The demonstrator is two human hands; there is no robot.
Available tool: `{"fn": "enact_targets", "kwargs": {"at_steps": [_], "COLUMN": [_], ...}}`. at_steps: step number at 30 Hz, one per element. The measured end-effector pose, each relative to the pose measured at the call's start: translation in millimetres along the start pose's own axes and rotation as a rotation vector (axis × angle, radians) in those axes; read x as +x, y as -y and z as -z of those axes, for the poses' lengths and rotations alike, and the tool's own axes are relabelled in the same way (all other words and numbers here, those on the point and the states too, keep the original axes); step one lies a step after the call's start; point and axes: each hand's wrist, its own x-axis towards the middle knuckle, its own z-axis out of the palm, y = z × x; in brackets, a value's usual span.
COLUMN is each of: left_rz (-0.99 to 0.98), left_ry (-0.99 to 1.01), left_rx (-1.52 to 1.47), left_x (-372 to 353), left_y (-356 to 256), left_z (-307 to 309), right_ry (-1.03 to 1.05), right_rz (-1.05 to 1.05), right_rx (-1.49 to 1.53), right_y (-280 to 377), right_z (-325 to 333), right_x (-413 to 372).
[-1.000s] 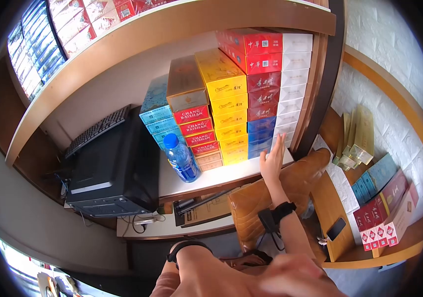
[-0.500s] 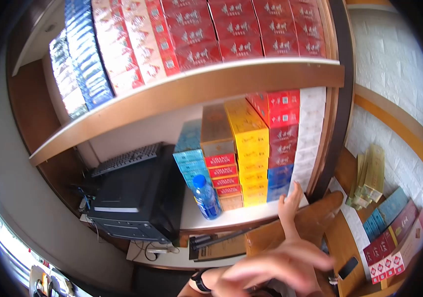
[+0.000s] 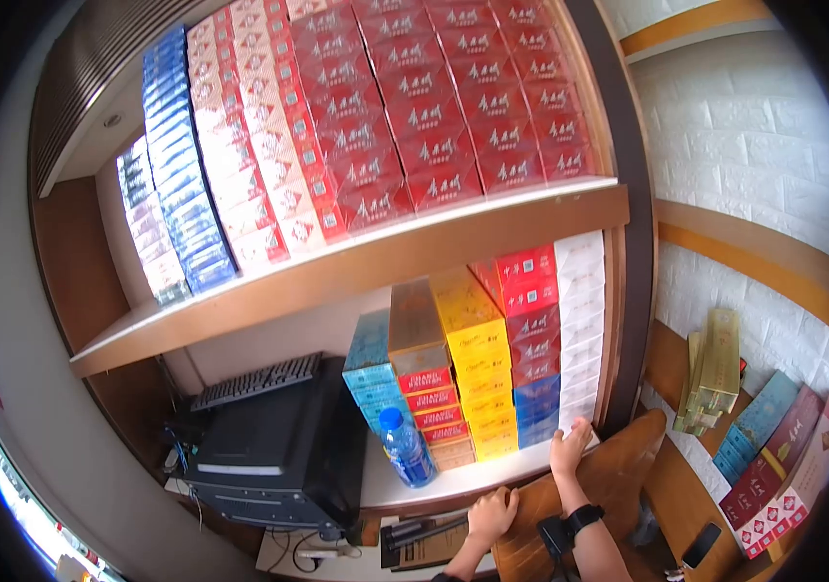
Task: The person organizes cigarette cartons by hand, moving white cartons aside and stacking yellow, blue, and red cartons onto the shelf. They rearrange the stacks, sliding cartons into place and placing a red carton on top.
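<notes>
My left hand (image 3: 493,514) has its fingers curled over the top left edge of a glossy brown chair back (image 3: 579,477). To its right, my right hand (image 3: 571,449) is at the white shelf edge, below the stack of white cartons (image 3: 581,335); its fingers are partly spread and nothing shows in them. A black band with a small black device (image 3: 558,533) is on my right wrist. Left of my hands, a blue-capped bottle (image 3: 408,451) stands upright before the stacked blue, red-and-brown and yellow cartons (image 3: 478,364).
A black computer case (image 3: 269,446) with a keyboard (image 3: 257,380) on top fills the lower left. Above runs a brown shelf edge (image 3: 366,281) under rows of red cartons (image 3: 424,107). At right are more cartons (image 3: 762,427) and a phone (image 3: 701,545). Cables lie below.
My left hand, blurred and large in front before, is now on the chair back. My right hand shows lower in the view, still at the shelf edge. The view has tilted up, showing more upper cartons.
</notes>
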Motion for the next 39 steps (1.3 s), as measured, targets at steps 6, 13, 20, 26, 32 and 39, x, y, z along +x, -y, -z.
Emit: {"fn": "enact_targets", "kwargs": {"at_steps": [6,13,20,26,32,39], "left_rz": [-0.047,-0.056,-0.039,0.012,-0.070,-0.068], "left_ry": [-0.016,-0.093,-0.064,-0.057,-0.107,-0.096], "left_rx": [0.028,0.005,-0.004,-0.010,-0.032,-0.065], "left_x": [3,0,1,2,5,4], "left_y": [7,3,4,5,12,6], "left_z": [-8,-5,-4,-5,-10,-5], "right_ry": [0.006,-0.015,0.002,0.001,-0.063,-0.027], "right_rz": [-0.020,0.052,-0.004,-0.024,0.035,-0.040], "right_rx": [0.010,-0.015,-0.036,-0.007,-0.068,-0.015], "right_y": [4,-5,1,2,9,21], "right_z": [3,0,-1,-3,-6,6], "right_x": [0,-2,-1,-1,-3,-1]}}
